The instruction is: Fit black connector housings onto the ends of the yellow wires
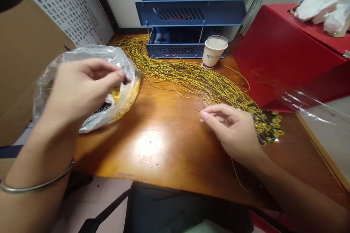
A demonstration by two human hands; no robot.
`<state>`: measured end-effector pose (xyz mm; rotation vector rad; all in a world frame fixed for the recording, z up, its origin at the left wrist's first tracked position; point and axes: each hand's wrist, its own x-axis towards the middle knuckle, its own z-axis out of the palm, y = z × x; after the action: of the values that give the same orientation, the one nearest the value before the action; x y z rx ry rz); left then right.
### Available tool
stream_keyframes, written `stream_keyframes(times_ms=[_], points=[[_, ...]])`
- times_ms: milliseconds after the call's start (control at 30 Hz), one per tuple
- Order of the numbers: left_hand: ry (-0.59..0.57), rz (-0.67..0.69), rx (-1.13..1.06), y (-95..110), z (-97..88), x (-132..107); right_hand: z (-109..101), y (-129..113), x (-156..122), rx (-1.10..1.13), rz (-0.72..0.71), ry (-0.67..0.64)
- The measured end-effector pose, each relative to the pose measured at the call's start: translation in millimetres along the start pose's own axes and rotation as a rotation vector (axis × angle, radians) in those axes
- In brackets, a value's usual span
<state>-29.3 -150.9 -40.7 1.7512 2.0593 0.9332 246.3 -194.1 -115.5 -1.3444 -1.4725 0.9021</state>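
My left hand (79, 89) is over a clear plastic bag (95, 50), its thumb and forefinger pinching a small black piece (125, 80) whose exact kind is too small to make out. Inside the bag lie yellow and black small parts (116, 95). To the right, my right hand (236, 131) pinches a thin yellow wire (197, 111); its short end sticks out past the fingertips toward the left. A loop of wire hangs below that hand. Behind it a long bundle of yellow and dark wires (188, 78) runs across the table, ending in a heap of black-and-yellow ring-shaped end pieces (269, 125).
A blue tiered tray rack (191, 12) stands at the back, with a paper cup (214, 52) beside it. On the right is a red box (262, 51) with white tissues (325, 9) on top. A cardboard panel (24, 62) borders the wooden table (164, 153) at left.
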Motion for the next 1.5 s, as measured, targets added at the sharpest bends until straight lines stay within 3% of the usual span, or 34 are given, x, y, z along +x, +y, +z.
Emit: stream_keyframes(times_ms=[100, 200, 367, 500, 633, 833, 967, 1233, 1500], points=[[-0.225, 0.082, -0.295, 18.2, 32.2, 3.1, -0.1, 0.1, 0.5, 0.009, 0.01, 0.01], [-0.44, 0.127, -0.411, 32.0, 68.9, 10.4, -0.8, 0.0, 2.7, 0.028, 0.019, 0.018], [-0.566, 0.162, -0.616, 56.1, 120.4, 15.1, -3.7, 1.2, 7.2, 0.073, 0.044, 0.025], [-0.687, 0.115, -0.743, 56.5, 140.6, 7.1, -5.1, 0.9, 9.4, 0.121, 0.094, 0.047], [-0.754, 0.127, -0.764, 42.4, 139.4, -9.7, -5.5, -2.1, 9.8, 0.093, 0.083, 0.094], [-0.446, 0.378, -0.693, 34.0, 127.2, -29.7, -5.5, -3.7, 7.0, 0.025, 0.067, 0.064], [-0.427, 0.444, -0.697, 32.1, 126.0, -34.3, -6.1, -2.0, 5.5, 0.066, 0.083, 0.024], [-0.501, 0.222, -0.983, 34.4, 128.5, -35.4, -6.1, -7.3, 4.8, 0.072, 0.063, 0.075], [-0.561, 0.134, -0.98, 35.6, 126.8, -33.7, -4.2, -9.2, 2.9, 0.043, 0.065, 0.084]])
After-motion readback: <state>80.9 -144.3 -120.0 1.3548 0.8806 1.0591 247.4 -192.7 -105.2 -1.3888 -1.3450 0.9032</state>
